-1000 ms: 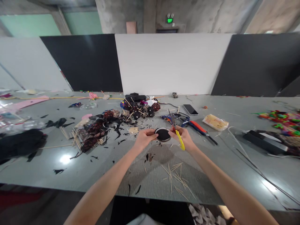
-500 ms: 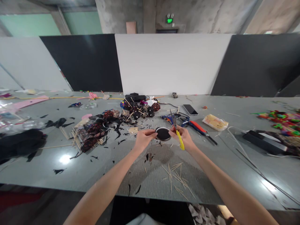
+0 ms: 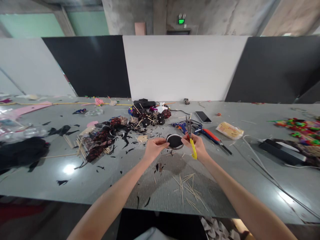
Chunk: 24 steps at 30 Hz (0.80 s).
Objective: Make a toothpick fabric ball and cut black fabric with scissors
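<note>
Between my hands, above the table, is a black round disc with a pale rim (image 3: pixel 174 141). My left hand (image 3: pixel 155 147) pinches its left edge between thumb and fingers. My right hand (image 3: pixel 196 146) is closed around yellow-handled scissors (image 3: pixel 193 148), whose blades point up and away from me. The thumb and fingertips of that hand are also at the disc's right edge. Just beyond the right hand lies a blue glue gun (image 3: pixel 180 126), partly hidden by the scissors. Loose thin wooden sticks (image 3: pixel 191 190) are scattered on the table nearer to me.
A red-and-blue handled tool (image 3: pixel 212 137), a phone (image 3: pixel 203 116) and a yellow packet (image 3: pixel 229 130) lie to the right. Dark balls stuck with sticks (image 3: pixel 147 118) and black scraps are heaped left of centre. A black box with cables (image 3: pixel 282 151) is farther right. Upright panels (image 3: pixel 186 68) stand behind the table.
The disc has shifted slightly right and up, its rim now showing wider. The scissors have turned a little, their blades swinging right. Both hands keep their hold.
</note>
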Available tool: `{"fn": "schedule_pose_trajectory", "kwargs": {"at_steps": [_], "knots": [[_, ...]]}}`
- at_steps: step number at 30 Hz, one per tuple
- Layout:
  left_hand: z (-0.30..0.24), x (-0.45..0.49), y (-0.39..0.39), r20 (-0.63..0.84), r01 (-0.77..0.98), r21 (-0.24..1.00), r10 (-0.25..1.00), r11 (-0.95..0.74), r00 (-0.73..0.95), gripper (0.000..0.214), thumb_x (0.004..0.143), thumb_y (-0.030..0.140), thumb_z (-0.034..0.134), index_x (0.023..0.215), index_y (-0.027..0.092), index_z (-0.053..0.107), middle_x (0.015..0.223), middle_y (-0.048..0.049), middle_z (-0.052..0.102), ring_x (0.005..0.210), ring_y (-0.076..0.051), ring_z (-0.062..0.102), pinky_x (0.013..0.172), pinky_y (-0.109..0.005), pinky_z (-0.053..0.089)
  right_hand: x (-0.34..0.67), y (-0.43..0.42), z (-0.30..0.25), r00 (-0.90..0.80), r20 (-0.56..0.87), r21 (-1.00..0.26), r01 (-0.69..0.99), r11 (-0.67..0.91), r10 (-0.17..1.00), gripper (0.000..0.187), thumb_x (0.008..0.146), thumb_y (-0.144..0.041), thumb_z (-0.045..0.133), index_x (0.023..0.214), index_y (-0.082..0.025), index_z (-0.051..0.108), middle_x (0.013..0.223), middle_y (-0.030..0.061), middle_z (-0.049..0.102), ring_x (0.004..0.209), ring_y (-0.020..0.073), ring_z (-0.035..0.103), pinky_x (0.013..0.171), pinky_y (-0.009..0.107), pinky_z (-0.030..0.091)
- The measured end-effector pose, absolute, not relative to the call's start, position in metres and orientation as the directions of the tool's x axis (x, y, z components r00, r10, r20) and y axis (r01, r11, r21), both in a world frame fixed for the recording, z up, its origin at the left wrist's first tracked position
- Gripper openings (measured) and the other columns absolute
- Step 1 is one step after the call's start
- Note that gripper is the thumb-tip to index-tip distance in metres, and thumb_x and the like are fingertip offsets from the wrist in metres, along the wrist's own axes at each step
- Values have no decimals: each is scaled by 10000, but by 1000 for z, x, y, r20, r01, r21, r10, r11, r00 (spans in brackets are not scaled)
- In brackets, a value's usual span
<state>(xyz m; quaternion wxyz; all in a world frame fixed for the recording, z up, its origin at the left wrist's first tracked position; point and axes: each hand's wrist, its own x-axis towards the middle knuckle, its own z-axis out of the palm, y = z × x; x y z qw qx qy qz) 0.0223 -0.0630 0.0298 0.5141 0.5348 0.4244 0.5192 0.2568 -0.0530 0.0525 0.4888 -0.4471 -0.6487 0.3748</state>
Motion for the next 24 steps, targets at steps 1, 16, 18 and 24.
{"fn": "schedule_pose_trajectory", "kwargs": {"at_steps": [1, 16, 18, 24], "knots": [[30, 22, -63, 133, -75, 989, 987, -126, 91, 299, 726, 397, 869, 906, 164, 814, 880, -85, 803, 829, -259, 755, 788, -359, 591, 257, -53, 53, -123, 299, -923, 216, 320, 946, 403, 767, -553, 809, 846, -202, 626, 753, -8, 577, 681, 147, 496, 640, 283, 397], [46, 6, -66, 405, 171, 904, 913, -392, -47, 214, 799, 404, 843, 944, 247, 843, 995, -87, 805, 952, -298, 739, 933, -402, 550, 259, -47, 51, -169, 310, -851, 388, 353, 935, 469, 801, -626, 739, 968, -198, 641, 723, -19, 548, 651, 153, 453, 624, 291, 346], [47, 2, -64, 436, 208, 882, 900, -423, -15, 189, 806, 402, 838, 946, 275, 845, 1020, -78, 801, 985, -303, 729, 983, -413, 526, 264, -43, 53, -172, 349, -741, 550, 384, 921, 478, 773, -635, 755, 920, -210, 594, 721, -12, 572, 649, 161, 466, 652, 305, 354], [44, -10, -57, 489, 343, 786, 857, -514, 166, 189, 913, 390, 730, 1048, 304, 828, 1094, -88, 777, 1078, -302, 687, 1075, -440, 473, 288, -41, 68, -397, 420, -123, 866, 485, 816, 480, 791, -612, 724, 970, -209, 534, 979, 113, 719, 895, 286, 632, 926, 428, 348]]}}
